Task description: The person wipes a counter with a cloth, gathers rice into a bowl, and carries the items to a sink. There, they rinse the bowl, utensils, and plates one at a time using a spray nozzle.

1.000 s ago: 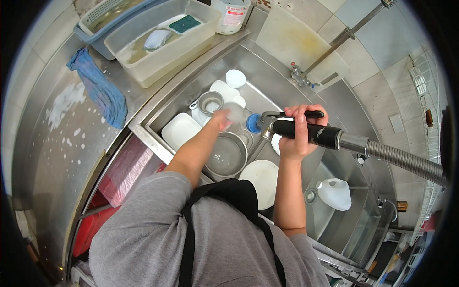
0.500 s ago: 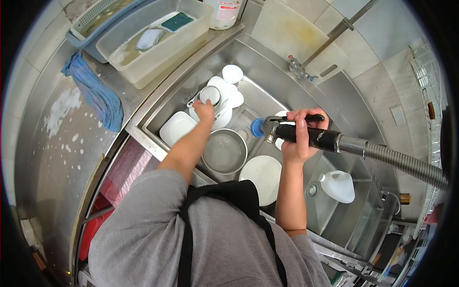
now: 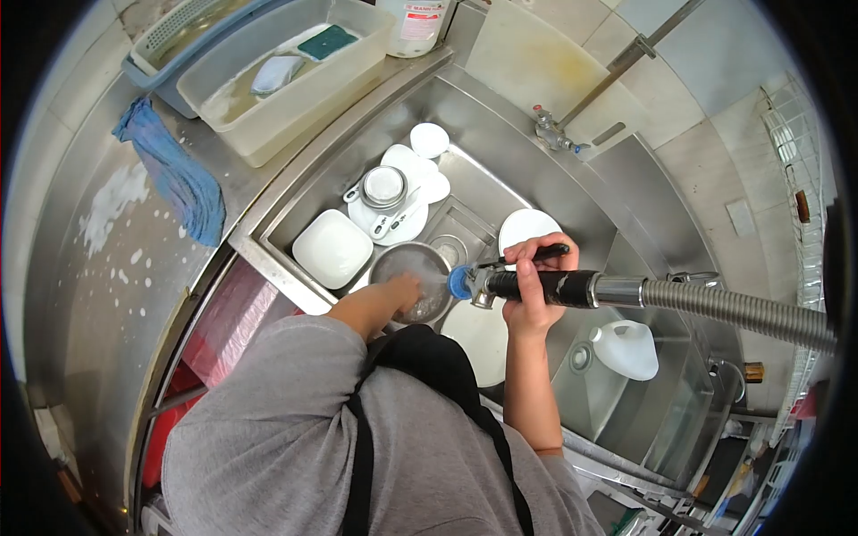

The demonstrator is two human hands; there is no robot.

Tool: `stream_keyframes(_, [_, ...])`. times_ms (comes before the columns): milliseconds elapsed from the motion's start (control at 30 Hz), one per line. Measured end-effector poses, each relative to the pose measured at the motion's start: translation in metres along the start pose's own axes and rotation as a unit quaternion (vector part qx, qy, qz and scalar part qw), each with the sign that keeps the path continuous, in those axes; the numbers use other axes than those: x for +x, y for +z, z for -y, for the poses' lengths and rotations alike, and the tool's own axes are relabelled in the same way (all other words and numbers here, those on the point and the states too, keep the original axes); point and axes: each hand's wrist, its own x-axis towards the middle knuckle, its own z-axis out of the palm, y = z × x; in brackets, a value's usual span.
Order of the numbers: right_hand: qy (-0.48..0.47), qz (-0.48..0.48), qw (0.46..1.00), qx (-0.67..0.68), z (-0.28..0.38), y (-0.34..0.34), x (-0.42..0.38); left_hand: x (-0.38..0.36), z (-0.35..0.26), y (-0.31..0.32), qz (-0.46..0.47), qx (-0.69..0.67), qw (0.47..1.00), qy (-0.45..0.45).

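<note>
Left hand [image 3: 404,290] moved to steel bowl [image 3: 413,279] in sink [image 3: 500,134].

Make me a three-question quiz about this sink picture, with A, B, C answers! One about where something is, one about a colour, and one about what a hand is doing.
1. Where does the blue cloth lie?
A. On the steel counter left of the sink
B. Inside the sink
C. Over the hose

2. What colour is the sprayer's tip?
A. Red
B. Blue
C. Yellow

3. What is the right hand doing?
A. Resting flat on a plate
B. Hanging free
C. Gripping the black sprayer handle

Answers:
1 A: the cloth is draped on the wet counter, outside the sink.
2 B: the round tip at the sprayer's end is blue.
3 C: its fingers wrap round the handle, and the left hand is at the metal bowl in front of the tip.
</note>
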Motion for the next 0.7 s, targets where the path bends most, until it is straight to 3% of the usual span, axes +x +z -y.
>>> stream_keyframes(100, [0.013,-0.005,1.0,-0.008,-0.001,-0.004,-0.007,0.018,0.009,-0.008,0.146,-0.103,0.977,-0.115])
stream_keyframes(167, [0.008,-0.003,1.0,-0.014,0.0,-0.007,-0.007,0.017,0.026,-0.006,0.262,-0.042,0.964,0.002])
stream_keyframes(267, [0.003,-0.012,1.0,-0.026,0.0,-0.009,-0.006,0.042,0.048,-0.034,0.352,-0.034,0.935,0.029])
stream_keyframes(333, [-0.014,-0.037,0.998,-0.044,-0.001,-0.004,-0.001,0.049,0.068,-0.061,0.222,-0.225,0.947,-0.058])
stream_keyframes(367, [-0.023,-0.043,0.998,-0.033,-0.002,-0.001,0.003,0.043,0.071,-0.068,0.158,-0.516,0.836,-0.105])
stream_keyframes(400, [-0.034,-0.042,0.998,-0.018,-0.002,0.004,0.006,0.037,0.07,-0.074,0.077,-0.753,0.638,-0.14])
stream_keyframes(433, [-0.045,-0.038,0.998,-0.013,-0.003,0.007,0.01,0.037,0.067,-0.079,0.076,-0.753,0.638,-0.14])
stream_keyframes(500, [-0.058,-0.035,0.998,-0.006,-0.004,0.013,0.017,0.042,0.06,-0.088,-0.134,-0.886,0.411,-0.168])
stream_keyframes(533, [-0.07,-0.024,0.997,0.005,-0.004,0.014,0.02,0.043,0.059,-0.089,-0.134,-0.886,0.411,-0.169])
stream_keyframes(600, [-0.079,-0.011,0.997,0.017,-0.002,0.017,0.023,0.043,0.056,-0.09,-0.246,-0.918,0.276,-0.145])
stream_keyframes(633, [-0.079,-0.015,0.996,0.027,0.001,0.019,0.025,0.048,0.053,-0.094,-0.288,-0.908,0.19,-0.239])
stream_keyframes(700, [-0.09,-0.015,0.995,0.034,0.005,0.022,0.031,0.046,0.057,-0.09,-0.272,-0.916,0.163,-0.244])
